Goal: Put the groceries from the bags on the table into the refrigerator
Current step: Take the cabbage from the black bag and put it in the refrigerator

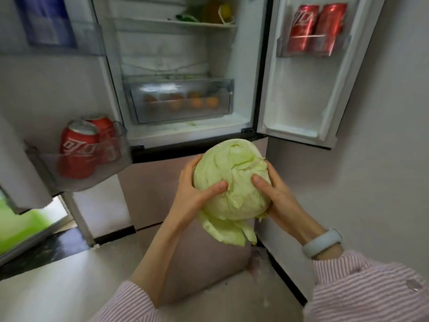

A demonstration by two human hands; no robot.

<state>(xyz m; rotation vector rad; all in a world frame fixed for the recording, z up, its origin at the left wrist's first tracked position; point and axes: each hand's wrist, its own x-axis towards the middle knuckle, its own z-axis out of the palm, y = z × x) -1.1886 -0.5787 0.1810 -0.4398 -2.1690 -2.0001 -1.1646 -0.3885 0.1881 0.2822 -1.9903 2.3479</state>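
Striped pink sleeves (pixel 371 287) frame the bottom of the view, and from them two bare forearms reach forward, the right wrist wearing a pale grey band (pixel 322 244). Both hands grip a pale green cabbage (pixel 232 180) between them: the left hand (pixel 197 191) is curled round its left side with the thumb pressed onto the front, and the right hand (pixel 276 194) cups its right side with the thumb likewise laid on the leaves. A loose outer leaf hangs below the head. The cabbage is held in the air in front of the open refrigerator (pixel 185 126), lower than the compartment's floor and not yet inside. Within, a clear drawer (pixel 181 98) holds orange round things (eggs or fruit, too blurred to tell), and a shelf (pixel 176 23) above it carries green and yellow items that are hard to make out. Both doors stand wide. On the left door a clear bin (pixel 76 168) holds two red cans (pixel 79 152), and on the right door another bin (pixel 313 48) holds two more red cans (pixel 318 26). A pale floor (pixel 58 287) lies below.
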